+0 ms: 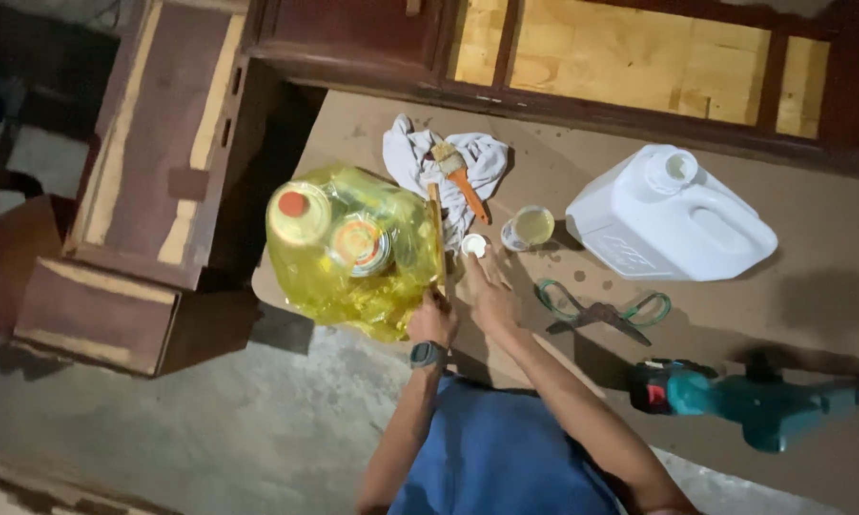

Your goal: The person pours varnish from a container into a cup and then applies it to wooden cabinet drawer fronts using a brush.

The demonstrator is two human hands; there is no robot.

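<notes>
The big yellow jug is see-through plastic, pretty glossy. The white jerrycan is matt opaque plastic. The rag is crumpled soft white cloth. The brush has pale bristles and a smooth orange handle. The surface looks like dull brown cardboard, stained in spots. The cabinet mixes bare pale wood with dark stained frames. The drill has a teal plastic shell.

1. Drill: rear end lost in shadow at the right edge.
2. Stick: lower end hidden inside left hand (grip closed).
3. Yellow jug: label too blurred to make out.
4. Cabinet: cut by the top edge.
</notes>
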